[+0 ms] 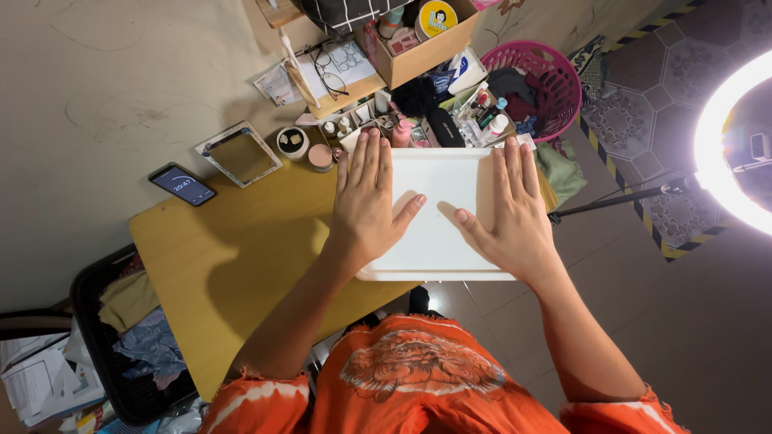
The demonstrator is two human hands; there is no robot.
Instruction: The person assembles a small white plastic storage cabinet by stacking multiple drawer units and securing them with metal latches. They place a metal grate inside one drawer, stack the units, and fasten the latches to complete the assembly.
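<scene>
1. The white tray [438,233] lies on the right end of the yellow tabletop [233,265], and its near edge and right corner seem to reach past the tabletop's edge. By my judgement, pressing hard on that overhanging part could tip the tray toward the person's lap

2. Just beyond the tray's far edge sits a crowd of small bottles and tubes [402,128]. Sliding the tray forward could knock them over, since they stand touching or just beside its rim

3. The ring light [728,145] on its stand is close on the right; a wide sweep of the right arm could catch the stand

4. The phone [182,184] and the framed mirror [240,153] lie well apart on the left and look safe from the hands

5. Left hand [366,201]: its grip is fully spread, palm down and flat on the tray's left part, fingers straight, thumb angled inward. It holds nothing, only rests on the surface

6. Right hand [511,213]: the same, grip wide and flat, palm on the tray's right part, thumb pointing toward the left hand. Nothing is clasped
</scene>
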